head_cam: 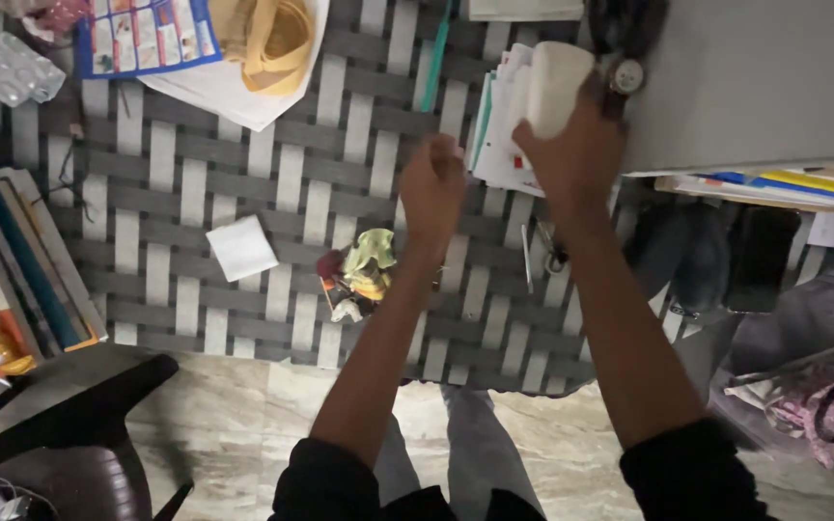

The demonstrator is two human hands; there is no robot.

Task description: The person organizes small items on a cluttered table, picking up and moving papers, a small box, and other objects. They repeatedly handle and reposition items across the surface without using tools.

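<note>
White rounded block (557, 87) upright in right hand's grip; above stacked papers (499, 135).

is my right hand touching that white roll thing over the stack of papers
Touching. The head view shows the right hand wrapped around the lower end of the white roll, fingers against its surface with no gap, above the paper stack.

- The place looks like a lived-in room of a home, with polished marble floor (243, 405) near the person.
- A grey and white woven mat (195, 164) carries household clutter: a blister pack of pills (10, 68), loose papers (499, 125), crumpled wrappers (359, 275).
- Stacked books (36, 260) lie at the left; clothes and bags (803, 376) pile at the right.
</note>
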